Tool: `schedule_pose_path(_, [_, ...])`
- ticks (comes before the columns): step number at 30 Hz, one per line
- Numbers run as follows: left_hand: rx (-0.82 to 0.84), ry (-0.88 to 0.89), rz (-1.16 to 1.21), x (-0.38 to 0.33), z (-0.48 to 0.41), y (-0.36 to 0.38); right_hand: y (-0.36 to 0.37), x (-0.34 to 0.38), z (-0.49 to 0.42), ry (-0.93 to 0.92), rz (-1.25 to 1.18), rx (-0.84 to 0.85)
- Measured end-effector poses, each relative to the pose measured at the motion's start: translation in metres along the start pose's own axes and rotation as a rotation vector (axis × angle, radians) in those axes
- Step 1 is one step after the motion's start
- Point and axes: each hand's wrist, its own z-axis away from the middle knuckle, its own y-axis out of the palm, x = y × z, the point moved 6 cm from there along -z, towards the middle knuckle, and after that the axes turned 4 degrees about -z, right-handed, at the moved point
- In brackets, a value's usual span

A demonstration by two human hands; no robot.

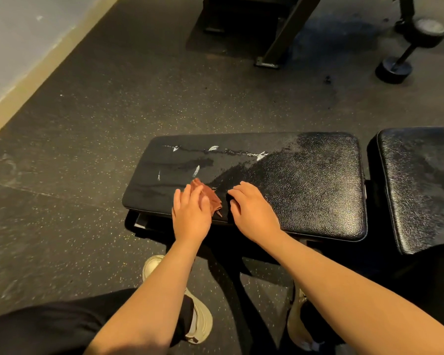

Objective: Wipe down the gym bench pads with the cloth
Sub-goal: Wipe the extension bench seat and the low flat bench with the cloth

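This is a gym. The floor is dark rubber matting flecked with pale specks, and on it stands a bench with a black, grained vinyl pad over a dark metal base, with a second pad just beside it at the right edge. Farther back, a dumbbell with round black heads lies tilted near the foot of some equipment, a slanted steel frame rests on the matting, and a pale wall with a tan skirting runs along the left.
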Motion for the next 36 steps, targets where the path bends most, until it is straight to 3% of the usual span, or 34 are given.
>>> schedule_pose_path(5, [0.077, 0.201, 0.225, -0.033, 0.02, 0.013, -0.011, 0.0, -0.005, 0.098, -0.135, -0.058])
schedule_pose_path(9, [0.083, 0.35, 0.043, -0.03, 0.019, 0.012, -0.014, -0.003, -0.003, 0.135, -0.168, -0.082])
schedule_pose_path(11, [0.036, 0.285, -0.029, -0.011, 0.01, 0.005, -0.008, -0.002, -0.002, 0.079, -0.095, -0.044])
schedule_pose_path(14, [0.029, 0.082, 0.063, 0.013, 0.004, -0.003, -0.002, 0.0, 0.0, 0.036, -0.015, -0.007])
schedule_pose_path(16, [0.024, 0.051, 0.118, 0.007, 0.006, -0.001, -0.002, 0.001, 0.0, 0.031, -0.007, -0.009])
schedule_pose_path(18, [0.028, 0.108, 0.152, -0.01, 0.006, 0.007, -0.005, 0.003, -0.002, 0.037, -0.029, -0.031])
schedule_pose_path(22, [0.114, 0.407, 0.095, -0.039, 0.012, 0.026, -0.013, -0.001, -0.004, 0.124, -0.126, -0.072])
schedule_pose_path(24, [0.088, 0.396, 0.047, -0.031, 0.008, 0.021, -0.008, 0.002, -0.002, 0.071, -0.068, -0.048])
schedule_pose_path(30, [0.029, 0.074, 0.076, 0.008, -0.009, 0.0, 0.002, 0.005, 0.0, -0.034, 0.17, -0.028])
schedule_pose_path(36, [0.118, 0.312, 0.147, -0.038, 0.0, 0.018, -0.007, 0.0, -0.004, 0.046, 0.022, -0.122])
